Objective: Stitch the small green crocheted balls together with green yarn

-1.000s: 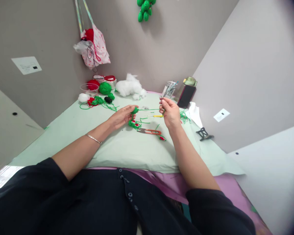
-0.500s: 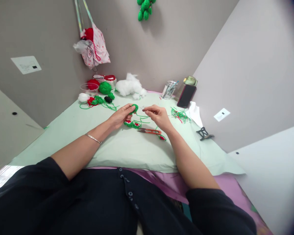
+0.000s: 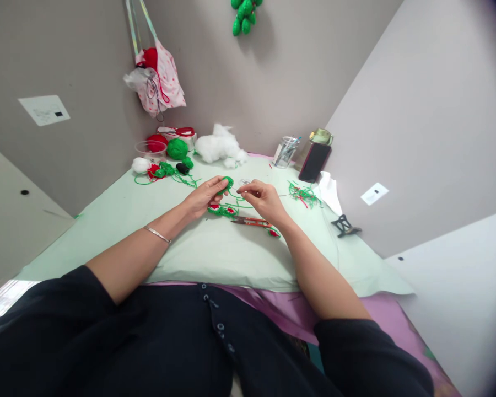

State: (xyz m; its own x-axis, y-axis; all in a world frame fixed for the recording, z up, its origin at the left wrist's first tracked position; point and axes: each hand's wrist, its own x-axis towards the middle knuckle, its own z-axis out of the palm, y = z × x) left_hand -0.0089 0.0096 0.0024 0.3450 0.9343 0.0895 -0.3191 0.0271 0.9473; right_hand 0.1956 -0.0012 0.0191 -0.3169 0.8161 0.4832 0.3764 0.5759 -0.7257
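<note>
My left hand (image 3: 205,197) pinches a small green crocheted piece (image 3: 228,183) between thumb and fingers above the table. Close to its right, my right hand (image 3: 265,199) is closed in a pinch on what looks like a thin needle (image 3: 233,191), its tip near the crocheted piece; most of it is hidden by the fingers. Green yarn strands lie under the hands. Below them rest red-and-green crocheted pieces (image 3: 230,211) and orange-handled thread snips (image 3: 252,221). Another small red-and-green piece (image 3: 274,232) lies by the snips' handle end.
White stuffing (image 3: 217,146) sits at the back, with green yarn (image 3: 177,148) and a clear tub (image 3: 151,149) to its left. At right stand a pen cup (image 3: 285,153) and a phone (image 3: 314,162), near yarn scraps (image 3: 303,194) and a black claw clip (image 3: 344,226).
My right hand has moved slightly left, toward the green crocheted piece. A clear round item behind it now shows more. My left hand has stayed almost still.
</note>
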